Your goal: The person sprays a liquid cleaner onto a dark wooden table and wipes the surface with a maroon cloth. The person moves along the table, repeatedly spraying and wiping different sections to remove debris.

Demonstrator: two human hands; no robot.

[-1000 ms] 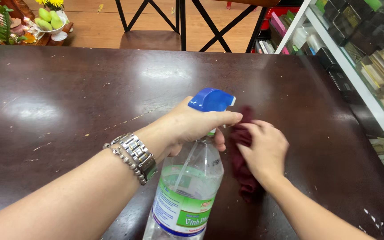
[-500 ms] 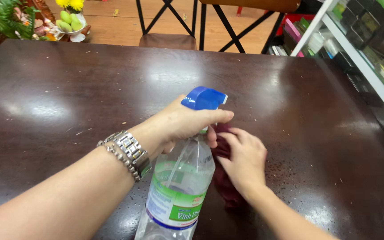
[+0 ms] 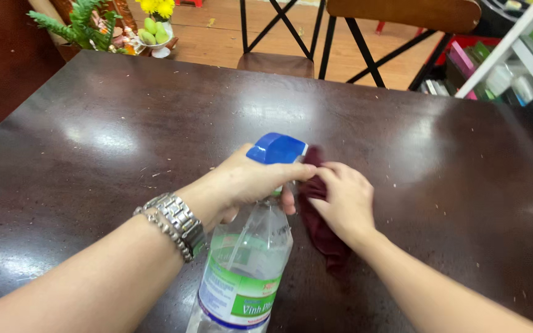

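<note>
Presently catalogued, from one head view looking down:

Item 1. Left hand point(image 3: 251, 182), centre of the frame, fingers curled tight around the neck of a spray bottle point(image 3: 248, 265). A metal watch point(image 3: 180, 219) and a beaded bracelet point(image 3: 163, 229) sit on the wrist, lower left of centre.

Item 2. Spray bottle, clear plastic with a green, white and blue label, lower centre of the frame. It tilts so that its base comes toward the bottom edge and its blue trigger head point(image 3: 276, 148) points toward the upper right. Whether the base touches the desk cannot be told; it runs out of the frame.

Item 3. Right hand point(image 3: 343, 200), just right of centre, fingers spread and pressed flat, palm down, on a cloth point(image 3: 325, 237). Its fingertips lie just beside the trigger head.

Item 4. Cloth, dark red, crumpled, lying on the desk under the right hand; one end shows above the fingers, the other trails toward the lower centre, just beside the bottle.

Item 5. Desk point(image 3: 94, 142), dark brown, glossy, with bright reflections and scattered pale crumbs, filling most of the frame.

Item 6. Chair point(image 3: 279, 61), brown seat with black crossed legs, top centre, beyond the far edge of the desk.

Item 7. Green plant point(image 3: 78, 24) and yellow flowers point(image 3: 155, 6), upper left, with a small bowl of green fruit point(image 3: 152, 31) just beside them.

Item 8. White shelf point(image 3: 507, 43) with assorted packages, upper right.
</note>
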